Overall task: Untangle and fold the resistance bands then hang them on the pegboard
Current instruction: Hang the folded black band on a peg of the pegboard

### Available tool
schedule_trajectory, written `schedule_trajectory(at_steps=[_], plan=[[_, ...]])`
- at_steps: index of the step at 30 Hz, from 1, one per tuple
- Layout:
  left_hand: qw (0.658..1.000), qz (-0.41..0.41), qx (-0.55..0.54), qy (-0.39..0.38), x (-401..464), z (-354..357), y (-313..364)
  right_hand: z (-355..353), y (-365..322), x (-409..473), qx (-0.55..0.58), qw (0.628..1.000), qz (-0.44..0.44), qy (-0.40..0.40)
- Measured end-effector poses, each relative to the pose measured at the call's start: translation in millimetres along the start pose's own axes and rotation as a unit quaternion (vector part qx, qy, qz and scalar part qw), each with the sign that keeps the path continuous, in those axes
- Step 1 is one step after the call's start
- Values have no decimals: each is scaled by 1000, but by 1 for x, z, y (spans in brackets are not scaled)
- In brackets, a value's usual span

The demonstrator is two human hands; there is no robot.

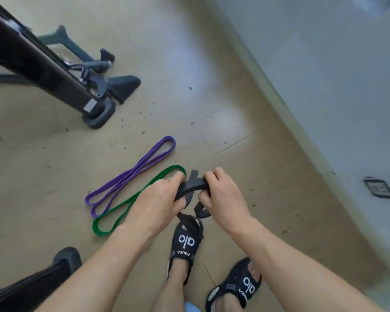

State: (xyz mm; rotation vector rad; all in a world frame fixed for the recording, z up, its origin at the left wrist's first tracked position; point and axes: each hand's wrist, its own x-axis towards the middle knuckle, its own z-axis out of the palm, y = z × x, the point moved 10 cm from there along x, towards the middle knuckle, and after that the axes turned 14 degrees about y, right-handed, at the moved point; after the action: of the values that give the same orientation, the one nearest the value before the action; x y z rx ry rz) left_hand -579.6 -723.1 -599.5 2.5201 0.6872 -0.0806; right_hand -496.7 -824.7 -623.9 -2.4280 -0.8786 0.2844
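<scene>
black band point(190, 188), soft and limp, sits twisted between both hands above the floor point(54, 154); left hand point(158, 199) and right hand point(221, 194) each grip it, fingers curled. green band point(131, 199) and purple band point(131, 174) lie folded at ten o'clock. best held at the loop ends.
</scene>
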Motion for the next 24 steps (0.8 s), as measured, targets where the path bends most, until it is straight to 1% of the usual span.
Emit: schedule_trajectory(at_steps=[3, 6, 11, 14, 17, 20, 24], plan=[[998, 58, -26, 5, 10, -71, 97, -131, -10, 7, 15, 997, 24, 77], [993, 102, -64, 17, 11, -141, 190, -252, -22, 1, 25, 989, 46, 137], [980, 180, -81, 3, -1, -225, 332, -425, -34, -35, 33, 969, 79, 232], [964, 254, -78, -5, -17, -260, 414, -502, -31, -70, 25, 952, 111, 283], [948, 310, -68, -28, -38, -280, 487, -564, -23, -111, 30, 931, 153, 332], [928, 356, -81, -72, -63, -287, 554, -615, -16, -152, 14, 914, 165, 371], [904, 390, -104, -140, -101, -288, 633, -674, -6, -206, -1, 893, 186, 409]])
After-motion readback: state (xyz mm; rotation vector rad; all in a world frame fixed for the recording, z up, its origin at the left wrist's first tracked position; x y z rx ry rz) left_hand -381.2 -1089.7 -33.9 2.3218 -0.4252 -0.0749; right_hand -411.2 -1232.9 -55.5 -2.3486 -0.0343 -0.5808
